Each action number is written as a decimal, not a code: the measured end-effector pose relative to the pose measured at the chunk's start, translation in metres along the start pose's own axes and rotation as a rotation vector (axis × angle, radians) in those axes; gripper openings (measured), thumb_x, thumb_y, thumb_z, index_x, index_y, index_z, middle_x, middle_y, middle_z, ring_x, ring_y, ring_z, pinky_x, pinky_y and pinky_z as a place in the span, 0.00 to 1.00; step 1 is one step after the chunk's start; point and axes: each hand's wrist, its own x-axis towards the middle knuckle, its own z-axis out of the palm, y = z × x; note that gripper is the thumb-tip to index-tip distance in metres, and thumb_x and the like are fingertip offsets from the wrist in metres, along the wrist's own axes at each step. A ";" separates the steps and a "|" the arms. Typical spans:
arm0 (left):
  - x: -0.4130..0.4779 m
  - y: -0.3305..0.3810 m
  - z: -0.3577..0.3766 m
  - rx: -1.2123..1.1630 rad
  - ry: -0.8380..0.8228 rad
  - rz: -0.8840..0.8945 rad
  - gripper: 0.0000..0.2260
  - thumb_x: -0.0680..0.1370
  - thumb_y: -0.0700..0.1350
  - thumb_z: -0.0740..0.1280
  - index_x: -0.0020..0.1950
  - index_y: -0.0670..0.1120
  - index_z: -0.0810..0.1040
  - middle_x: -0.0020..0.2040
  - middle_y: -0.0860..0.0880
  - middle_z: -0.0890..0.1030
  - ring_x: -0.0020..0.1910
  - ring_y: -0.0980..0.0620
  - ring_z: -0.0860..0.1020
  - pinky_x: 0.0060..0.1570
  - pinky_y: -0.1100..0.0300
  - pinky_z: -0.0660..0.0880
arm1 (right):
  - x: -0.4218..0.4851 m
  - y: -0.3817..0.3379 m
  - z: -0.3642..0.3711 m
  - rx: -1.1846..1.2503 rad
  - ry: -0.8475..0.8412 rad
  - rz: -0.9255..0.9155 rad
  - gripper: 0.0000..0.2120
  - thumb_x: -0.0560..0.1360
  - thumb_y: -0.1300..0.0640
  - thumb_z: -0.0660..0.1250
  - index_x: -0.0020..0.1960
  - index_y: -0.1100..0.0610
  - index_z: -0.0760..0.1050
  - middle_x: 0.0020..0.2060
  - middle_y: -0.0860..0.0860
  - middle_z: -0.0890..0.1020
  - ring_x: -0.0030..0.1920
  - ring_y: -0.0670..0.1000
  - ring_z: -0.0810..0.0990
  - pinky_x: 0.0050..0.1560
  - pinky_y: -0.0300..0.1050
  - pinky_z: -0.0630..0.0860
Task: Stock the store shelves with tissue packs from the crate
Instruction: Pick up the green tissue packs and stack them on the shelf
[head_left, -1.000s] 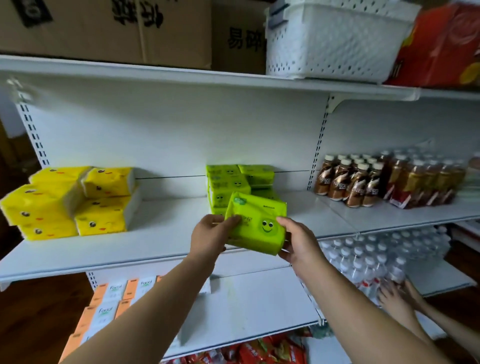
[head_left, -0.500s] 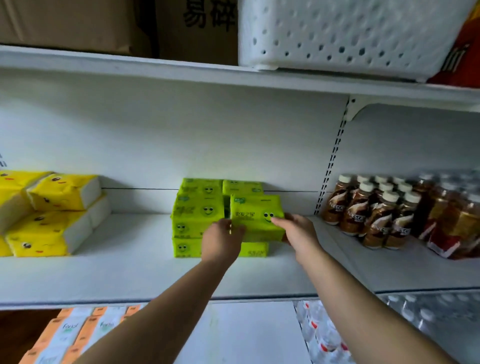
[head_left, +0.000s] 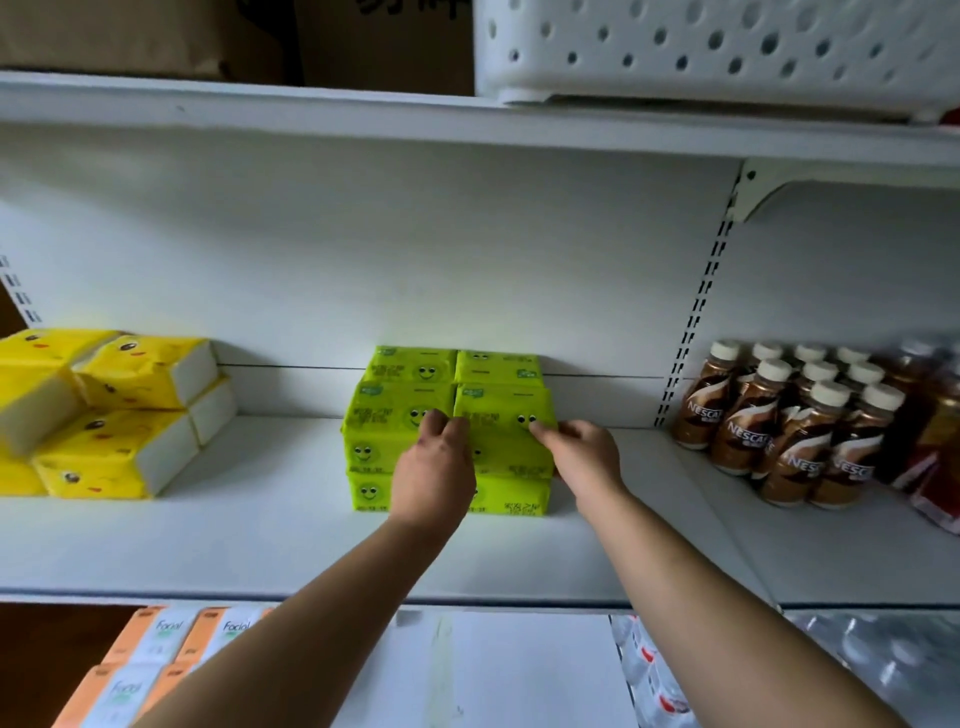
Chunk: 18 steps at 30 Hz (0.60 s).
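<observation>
A stack of lime-green tissue packs (head_left: 400, 410) with smiley faces stands at the middle of the white shelf (head_left: 270, 551). One green pack (head_left: 501, 410) lies on top of the stack's right front column. My left hand (head_left: 434, 467) rests on that pack's left front edge, fingers curled over it. My right hand (head_left: 584, 454) touches its right front corner with the fingertips. Both hands still press against the pack. The crate is not in view.
Yellow tissue packs (head_left: 124, 415) are piled at the shelf's left. Brown coffee bottles (head_left: 795, 421) stand at the right past the upright. A white perforated basket (head_left: 717, 47) and cardboard boxes sit above. Orange-and-white tissue packs (head_left: 156, 654) and water bottles (head_left: 883, 670) lie on the lower shelf.
Both hands carried the green pack from in front of the shelf up and back, and set it on top of the stack's right column. The view moved closer to the shelf.
</observation>
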 end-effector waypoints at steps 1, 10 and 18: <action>0.000 -0.001 0.000 -0.017 0.008 0.000 0.13 0.78 0.39 0.60 0.60 0.39 0.75 0.58 0.40 0.73 0.48 0.36 0.78 0.47 0.45 0.75 | 0.000 0.001 0.001 -0.002 -0.003 -0.007 0.11 0.68 0.48 0.73 0.38 0.56 0.79 0.42 0.58 0.84 0.45 0.58 0.82 0.51 0.57 0.79; -0.036 -0.016 0.003 -0.263 0.101 0.065 0.10 0.73 0.36 0.66 0.52 0.39 0.81 0.50 0.39 0.79 0.42 0.37 0.80 0.44 0.48 0.77 | -0.047 0.006 -0.019 0.142 0.216 -0.037 0.12 0.73 0.57 0.69 0.52 0.64 0.77 0.44 0.53 0.78 0.47 0.50 0.76 0.51 0.43 0.71; -0.159 -0.046 0.012 -0.421 -0.082 0.123 0.07 0.72 0.35 0.67 0.48 0.39 0.81 0.44 0.40 0.82 0.43 0.41 0.79 0.45 0.60 0.68 | -0.193 0.092 -0.004 0.227 0.336 0.092 0.12 0.66 0.55 0.67 0.47 0.59 0.78 0.40 0.52 0.79 0.44 0.50 0.77 0.49 0.46 0.74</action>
